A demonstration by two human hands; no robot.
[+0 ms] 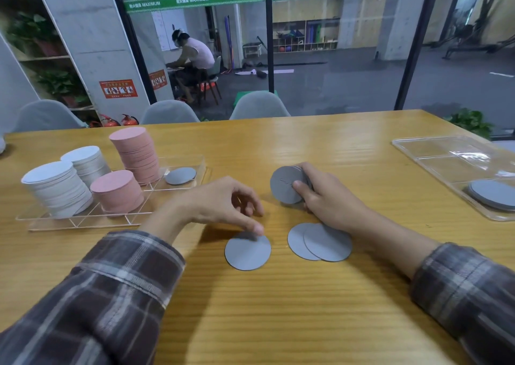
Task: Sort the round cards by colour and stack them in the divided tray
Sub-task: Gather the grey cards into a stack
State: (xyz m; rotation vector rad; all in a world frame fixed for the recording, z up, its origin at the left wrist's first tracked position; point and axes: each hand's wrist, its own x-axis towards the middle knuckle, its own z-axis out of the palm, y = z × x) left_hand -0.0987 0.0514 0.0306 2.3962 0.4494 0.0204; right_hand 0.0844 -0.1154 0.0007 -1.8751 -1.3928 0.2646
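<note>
My right hand (pixel 320 194) grips a small stack of grey round cards (pixel 284 183), held on edge above the table. My left hand (pixel 223 206) hovers with fingers curled, its fingertips touching the top edge of a single grey card (pixel 247 252) lying flat. Two overlapping grey cards (pixel 320 242) lie flat under my right wrist. At the left, the clear divided tray (pixel 83 221) holds two white stacks (pixel 57 189), two pink stacks (pixel 133 153) and a thin grey pile (pixel 180 175) in its far right compartment.
A second clear tray (pixel 451 155) sits at the right table edge with a low grey pile (pixel 493 194) in its near compartment. Grey chairs stand behind the table's far edge. A person sits beyond the glass wall.
</note>
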